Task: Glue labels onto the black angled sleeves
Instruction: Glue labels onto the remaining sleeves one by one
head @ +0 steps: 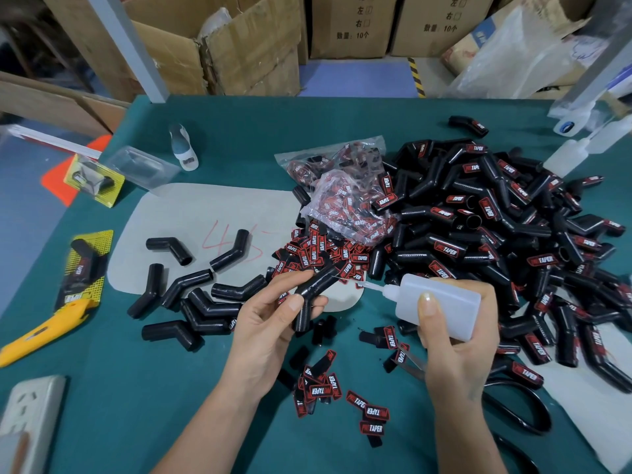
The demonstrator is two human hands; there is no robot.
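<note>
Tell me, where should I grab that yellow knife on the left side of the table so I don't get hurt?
Hold the yellow utility knife by the thick middle of its yellow body, coming from above. It lies flat on the green table, so its top is free. Which end holds the blade is hard to tell here, so keep your fingers off both pointed ends.

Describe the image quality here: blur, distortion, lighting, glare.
Head view: wide-angle bending curves the table edge and the boxes; the centre is sharp, so labels read clearly, while the yellow knife and the far-right sleeves smear; lighting is soft and even, with faint shadows and slight glare on the glue bottle.
</note>
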